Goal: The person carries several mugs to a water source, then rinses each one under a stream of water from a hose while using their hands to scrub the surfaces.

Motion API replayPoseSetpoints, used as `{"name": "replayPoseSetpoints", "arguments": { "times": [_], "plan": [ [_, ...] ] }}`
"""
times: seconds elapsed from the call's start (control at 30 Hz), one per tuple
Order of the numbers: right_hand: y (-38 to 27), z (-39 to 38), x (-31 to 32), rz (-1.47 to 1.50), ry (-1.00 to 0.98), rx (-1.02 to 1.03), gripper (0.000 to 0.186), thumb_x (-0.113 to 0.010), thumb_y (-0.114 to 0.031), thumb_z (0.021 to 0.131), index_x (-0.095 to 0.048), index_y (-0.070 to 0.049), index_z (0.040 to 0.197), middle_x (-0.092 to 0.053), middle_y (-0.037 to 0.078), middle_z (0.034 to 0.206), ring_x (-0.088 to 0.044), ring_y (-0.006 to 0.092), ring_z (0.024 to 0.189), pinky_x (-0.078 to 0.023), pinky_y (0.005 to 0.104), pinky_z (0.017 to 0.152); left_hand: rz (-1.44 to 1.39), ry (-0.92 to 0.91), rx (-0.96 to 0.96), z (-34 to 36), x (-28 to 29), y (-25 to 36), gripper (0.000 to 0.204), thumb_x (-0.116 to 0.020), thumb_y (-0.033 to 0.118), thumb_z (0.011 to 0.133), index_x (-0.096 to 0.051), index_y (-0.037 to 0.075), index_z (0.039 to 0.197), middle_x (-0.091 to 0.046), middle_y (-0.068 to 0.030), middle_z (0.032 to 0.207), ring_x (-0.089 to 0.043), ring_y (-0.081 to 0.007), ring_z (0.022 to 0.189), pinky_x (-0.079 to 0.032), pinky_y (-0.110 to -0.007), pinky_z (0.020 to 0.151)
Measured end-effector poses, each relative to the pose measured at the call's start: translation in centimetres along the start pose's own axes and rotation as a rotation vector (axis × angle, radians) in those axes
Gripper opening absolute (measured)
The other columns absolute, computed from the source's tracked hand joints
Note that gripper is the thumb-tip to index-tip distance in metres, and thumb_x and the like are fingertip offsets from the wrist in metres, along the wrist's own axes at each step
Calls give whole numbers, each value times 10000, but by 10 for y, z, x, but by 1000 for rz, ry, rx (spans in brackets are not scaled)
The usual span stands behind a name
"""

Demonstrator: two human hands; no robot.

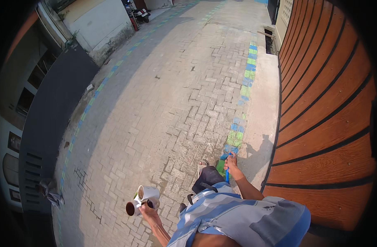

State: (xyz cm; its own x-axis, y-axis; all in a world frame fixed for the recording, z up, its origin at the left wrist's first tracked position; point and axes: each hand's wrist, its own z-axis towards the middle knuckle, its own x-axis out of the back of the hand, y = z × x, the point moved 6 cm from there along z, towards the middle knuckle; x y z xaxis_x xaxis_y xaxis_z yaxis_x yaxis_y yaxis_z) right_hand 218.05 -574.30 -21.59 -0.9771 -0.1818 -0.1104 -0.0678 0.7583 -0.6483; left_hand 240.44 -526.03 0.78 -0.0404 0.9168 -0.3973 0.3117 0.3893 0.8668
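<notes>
The left hand (146,208) grips three cups (142,199) together, carried off the paving (176,103); the right hand's (231,162) fingers close around a blue handle (228,175).

Grey brick lane (176,103) with blue and green painted stripes (247,78), brown slatted gate (328,103), dark grey gate (52,123), parked motorbike (139,14)

We wear a short-sleeved shirt (242,216) in broad light-blue and grey stripes, dark shorts (208,178) with a dark strap at the waist, and a pale sandal (202,164) on our forward foot.
</notes>
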Motion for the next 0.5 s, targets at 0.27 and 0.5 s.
{"name": "replayPoseSetpoints", "arguments": {
  "times": [0.27, 0.5],
  "plan": [
    [-271, 266, -199, 25, 28, 89, 344, -371, -311, 1145, -370, -322, 1489, -492, 49, 754, -389, 122, 479, -320, 299, 394, -122, -12, -66, 271, -216, -77, 686, -713, 439, 938, -486, 84, 1479, -549, -104, 1493, -593, -278, 1327, -575, -462, 1050],
    [-561, 373, -355, 322, -199, 248, 499, -402, -199, 1092, -324, -308, 1573, -518, 58, 850, -381, 99, 495, -336, 274, 400, 44, 9, 54, 423, -413, -104, 686, -606, 453, 988, -447, 42, 1514, -531, -169, 1508, -593, -336, 1336, -590, -488, 1039]
  ]
}}
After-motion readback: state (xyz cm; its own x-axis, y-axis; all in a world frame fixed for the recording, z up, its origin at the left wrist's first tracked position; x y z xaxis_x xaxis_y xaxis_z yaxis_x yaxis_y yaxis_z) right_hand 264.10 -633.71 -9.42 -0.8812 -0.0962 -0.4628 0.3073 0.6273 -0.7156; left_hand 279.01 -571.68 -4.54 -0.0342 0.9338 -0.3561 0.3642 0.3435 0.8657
